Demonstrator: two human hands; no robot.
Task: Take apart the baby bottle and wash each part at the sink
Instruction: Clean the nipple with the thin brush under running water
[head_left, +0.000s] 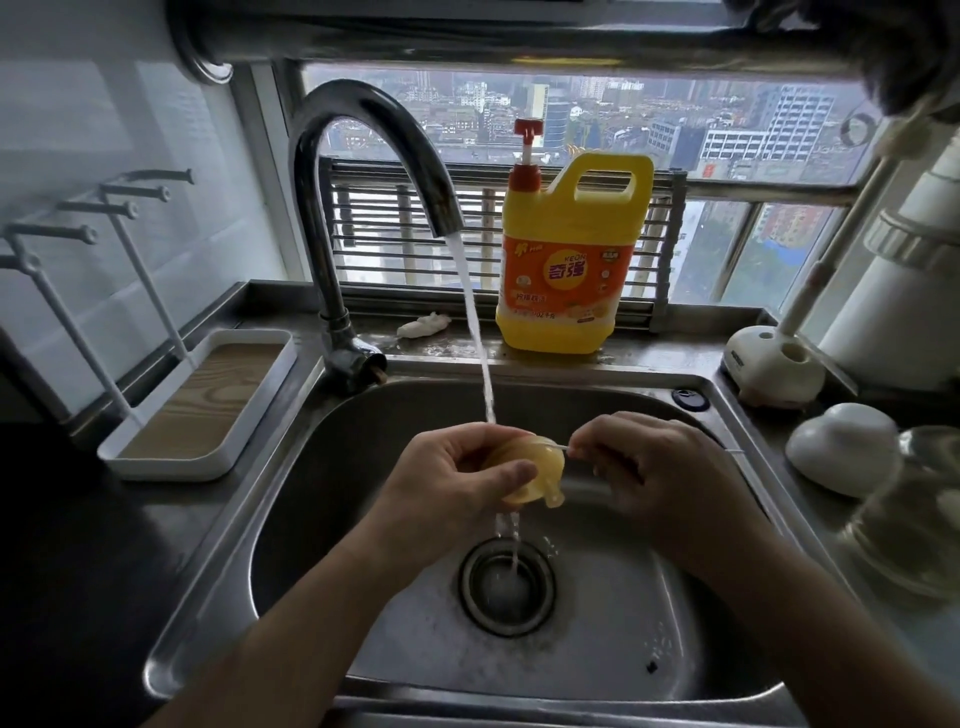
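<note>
Over the steel sink (363, 649), my left hand (447, 483) grips a yellowish silicone nipple (537, 470) of the baby bottle under the running water (480, 353) from the curved faucet (363, 171). My right hand (654, 467) pinches a thin wire-handled brush (566, 448) whose tip enters the nipple from the right; the wire's far end sticks out past my hand. Water drips from the nipple down to the drain (506, 584). A clear glass bottle body (914, 519) stands on the counter at right, blurred.
A yellow dish soap jug with red pump (566, 260) stands on the ledge behind the sink. A white drying rack with tray (202, 405) is at left. A white dome-shaped cap (841, 447) and a white brush stand (774, 364) sit on the right counter.
</note>
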